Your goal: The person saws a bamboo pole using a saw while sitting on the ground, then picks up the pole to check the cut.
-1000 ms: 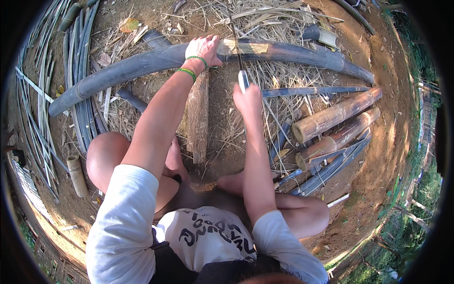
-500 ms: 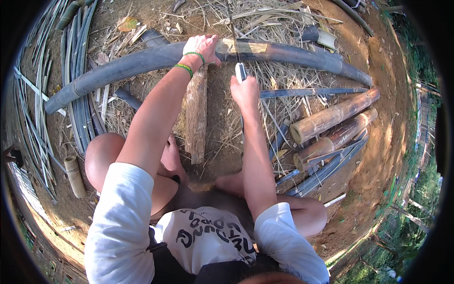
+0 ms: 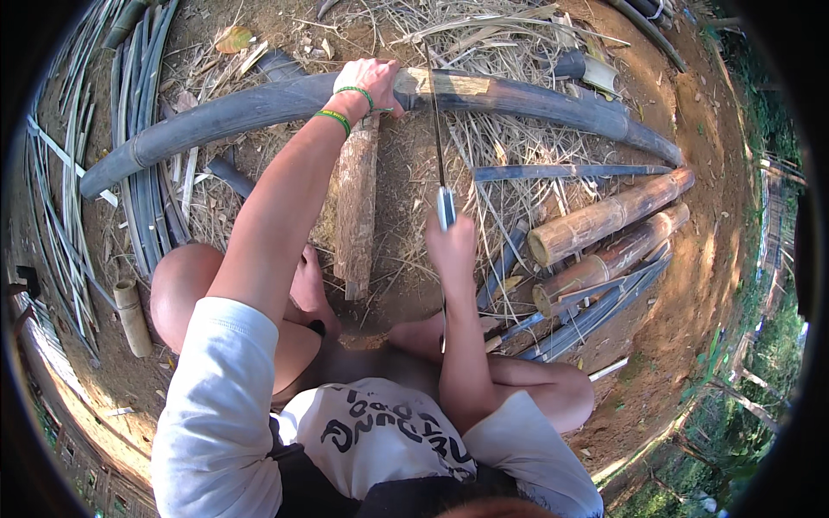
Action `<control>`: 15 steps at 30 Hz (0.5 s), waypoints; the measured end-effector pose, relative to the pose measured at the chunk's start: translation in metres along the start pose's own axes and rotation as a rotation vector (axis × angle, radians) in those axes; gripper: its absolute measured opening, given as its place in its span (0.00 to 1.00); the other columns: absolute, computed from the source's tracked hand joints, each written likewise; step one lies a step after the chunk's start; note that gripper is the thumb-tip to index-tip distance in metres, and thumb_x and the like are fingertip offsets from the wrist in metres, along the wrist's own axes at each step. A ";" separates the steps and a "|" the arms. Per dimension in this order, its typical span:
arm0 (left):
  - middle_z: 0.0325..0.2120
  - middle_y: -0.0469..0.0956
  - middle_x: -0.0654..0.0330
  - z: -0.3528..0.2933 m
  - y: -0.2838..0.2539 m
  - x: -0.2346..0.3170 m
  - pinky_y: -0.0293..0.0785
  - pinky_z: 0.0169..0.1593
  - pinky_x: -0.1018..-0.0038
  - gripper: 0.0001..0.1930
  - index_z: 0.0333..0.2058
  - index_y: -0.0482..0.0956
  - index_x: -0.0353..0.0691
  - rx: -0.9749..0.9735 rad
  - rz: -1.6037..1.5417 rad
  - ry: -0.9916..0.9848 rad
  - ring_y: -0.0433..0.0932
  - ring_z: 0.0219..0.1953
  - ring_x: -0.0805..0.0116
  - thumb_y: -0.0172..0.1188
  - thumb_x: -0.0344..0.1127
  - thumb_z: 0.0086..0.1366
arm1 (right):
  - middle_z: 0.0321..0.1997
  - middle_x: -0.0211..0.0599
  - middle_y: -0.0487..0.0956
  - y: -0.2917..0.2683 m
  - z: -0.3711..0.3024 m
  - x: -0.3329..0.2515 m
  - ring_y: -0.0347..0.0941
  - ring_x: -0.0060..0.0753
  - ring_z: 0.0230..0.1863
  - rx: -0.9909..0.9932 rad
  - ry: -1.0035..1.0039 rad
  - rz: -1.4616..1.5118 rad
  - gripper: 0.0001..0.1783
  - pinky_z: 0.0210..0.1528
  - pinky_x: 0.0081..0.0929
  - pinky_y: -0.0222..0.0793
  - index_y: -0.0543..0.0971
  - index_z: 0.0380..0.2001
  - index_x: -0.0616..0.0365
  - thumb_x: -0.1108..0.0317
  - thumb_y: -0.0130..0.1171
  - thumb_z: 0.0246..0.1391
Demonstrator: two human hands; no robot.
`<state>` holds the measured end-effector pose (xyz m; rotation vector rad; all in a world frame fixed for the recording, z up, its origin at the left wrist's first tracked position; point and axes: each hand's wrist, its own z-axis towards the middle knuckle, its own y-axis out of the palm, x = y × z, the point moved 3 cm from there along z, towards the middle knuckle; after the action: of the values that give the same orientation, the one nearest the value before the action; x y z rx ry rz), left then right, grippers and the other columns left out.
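Observation:
A long, dark bamboo pole (image 3: 242, 110) lies crosswise in front of me, with a pale, stripped patch near its middle. My left hand (image 3: 370, 84) is closed over the pole just left of that patch, pressing it from above. In my right hand (image 3: 452, 249) is the light-coloured handle of a hand saw (image 3: 446, 207). Its thin blade runs away from me across the pale patch, and the tip shows beyond the pole. A rough wooden block (image 3: 356, 207) sits under the pole below my left hand, pointing toward me.
To the right lie two cut bamboo sections (image 3: 611, 211) and some dark split strips (image 3: 596, 315). Bundles of long strips (image 3: 142, 147) spread at the left, near a short upright-looking bamboo piece (image 3: 132, 318). Dry shavings (image 3: 509, 129) litter the ground behind and beneath the pole.
My right hand has pulled the saw back toward me, so more blade shows on my side of the pole. My left hand stays in place on the pole.

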<state>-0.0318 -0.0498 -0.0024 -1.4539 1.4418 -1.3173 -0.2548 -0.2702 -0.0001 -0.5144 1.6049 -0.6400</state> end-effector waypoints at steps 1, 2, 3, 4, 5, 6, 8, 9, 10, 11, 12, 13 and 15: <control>0.44 0.86 0.51 0.000 -0.003 0.003 0.82 0.51 0.57 0.45 0.54 0.76 0.45 -0.018 -0.010 -0.012 0.85 0.49 0.50 0.79 0.64 0.40 | 0.21 0.58 0.80 -0.002 0.006 0.000 0.82 0.54 0.24 -0.034 0.052 -0.053 0.19 0.31 0.48 0.76 0.83 0.26 0.73 0.64 0.58 0.57; 0.44 0.86 0.51 -0.003 -0.002 0.008 0.82 0.51 0.57 0.46 0.54 0.76 0.45 -0.048 -0.016 -0.015 0.85 0.49 0.50 0.80 0.65 0.40 | 0.21 0.58 0.80 -0.002 0.015 -0.002 0.82 0.53 0.24 -0.066 0.120 -0.104 0.18 0.31 0.48 0.76 0.83 0.27 0.73 0.63 0.58 0.57; 0.43 0.86 0.51 -0.003 -0.005 0.009 0.82 0.51 0.57 0.46 0.55 0.76 0.45 -0.041 0.019 -0.003 0.85 0.49 0.51 0.79 0.64 0.40 | 0.20 0.57 0.80 -0.001 0.024 -0.007 0.82 0.52 0.24 -0.092 0.199 -0.159 0.18 0.31 0.48 0.76 0.83 0.27 0.72 0.63 0.58 0.57; 0.43 0.86 0.52 0.002 -0.003 0.014 0.82 0.51 0.57 0.46 0.55 0.77 0.44 -0.007 0.023 0.031 0.85 0.49 0.51 0.79 0.64 0.40 | 0.22 0.61 0.80 0.009 0.062 -0.012 0.84 0.60 0.29 -0.121 0.261 -0.112 0.17 0.34 0.50 0.77 0.82 0.27 0.75 0.66 0.62 0.56; 0.42 0.86 0.52 0.000 0.002 0.011 0.82 0.51 0.57 0.45 0.54 0.77 0.44 0.018 0.035 0.044 0.85 0.49 0.51 0.79 0.64 0.40 | 0.23 0.63 0.81 0.016 0.093 -0.039 0.83 0.63 0.30 -0.054 0.117 -0.083 0.18 0.34 0.50 0.77 0.81 0.24 0.75 0.65 0.62 0.56; 0.42 0.86 0.52 0.000 0.003 0.019 0.82 0.51 0.57 0.45 0.53 0.78 0.44 0.008 0.018 0.064 0.85 0.48 0.52 0.79 0.64 0.40 | 0.23 0.64 0.81 0.025 0.120 -0.037 0.83 0.63 0.29 -0.037 0.120 -0.099 0.18 0.33 0.50 0.77 0.81 0.24 0.75 0.65 0.61 0.56; 0.41 0.87 0.52 0.000 -0.004 0.006 0.83 0.50 0.58 0.43 0.52 0.79 0.44 0.013 0.001 0.034 0.85 0.48 0.52 0.79 0.64 0.40 | 0.24 0.64 0.81 0.024 0.115 -0.053 0.83 0.63 0.29 -0.049 0.108 -0.113 0.17 0.33 0.49 0.77 0.82 0.27 0.75 0.66 0.60 0.57; 0.41 0.87 0.52 -0.002 -0.003 0.002 0.83 0.50 0.58 0.43 0.51 0.79 0.44 -0.012 0.006 0.023 0.86 0.47 0.52 0.79 0.65 0.40 | 0.24 0.65 0.81 0.017 0.087 -0.051 0.83 0.63 0.29 -0.065 0.113 -0.115 0.17 0.34 0.49 0.77 0.82 0.28 0.75 0.66 0.61 0.57; 0.41 0.87 0.52 -0.002 -0.007 0.000 0.83 0.50 0.58 0.43 0.50 0.80 0.44 -0.027 0.009 0.014 0.86 0.47 0.52 0.79 0.65 0.40 | 0.23 0.60 0.81 0.006 0.047 -0.042 0.82 0.55 0.26 -0.107 0.211 -0.091 0.18 0.32 0.46 0.77 0.82 0.27 0.73 0.64 0.61 0.58; 0.41 0.87 0.52 0.000 -0.010 0.001 0.83 0.50 0.59 0.42 0.50 0.80 0.44 -0.038 0.003 0.009 0.86 0.47 0.53 0.79 0.65 0.40 | 0.21 0.54 0.81 -0.003 0.017 -0.028 0.82 0.47 0.23 -0.145 0.307 -0.075 0.19 0.30 0.43 0.76 0.82 0.26 0.72 0.62 0.61 0.59; 0.41 0.87 0.52 0.002 -0.009 0.003 0.83 0.50 0.59 0.42 0.50 0.80 0.44 -0.037 0.007 0.004 0.86 0.47 0.53 0.78 0.66 0.40 | 0.20 0.52 0.80 -0.004 0.012 -0.017 0.81 0.44 0.22 -0.114 0.267 -0.079 0.18 0.28 0.42 0.76 0.82 0.25 0.71 0.63 0.60 0.59; 0.41 0.87 0.52 0.006 -0.008 0.003 0.83 0.50 0.59 0.42 0.50 0.80 0.45 -0.038 0.013 0.001 0.86 0.47 0.53 0.78 0.66 0.41 | 0.19 0.50 0.80 -0.002 0.007 -0.008 0.80 0.41 0.21 -0.082 0.229 -0.081 0.18 0.27 0.41 0.75 0.82 0.24 0.71 0.63 0.60 0.59; 0.41 0.87 0.52 0.009 -0.002 0.005 0.83 0.50 0.60 0.42 0.50 0.80 0.45 -0.050 0.052 0.010 0.86 0.47 0.54 0.77 0.67 0.42 | 0.22 0.56 0.81 0.002 0.032 -0.016 0.83 0.56 0.26 -0.162 0.356 -0.048 0.16 0.30 0.49 0.75 0.81 0.28 0.72 0.65 0.61 0.57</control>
<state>-0.0235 -0.0562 -0.0021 -1.4343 1.5179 -1.2667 -0.2206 -0.2615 0.0079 -0.5827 1.9968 -0.6681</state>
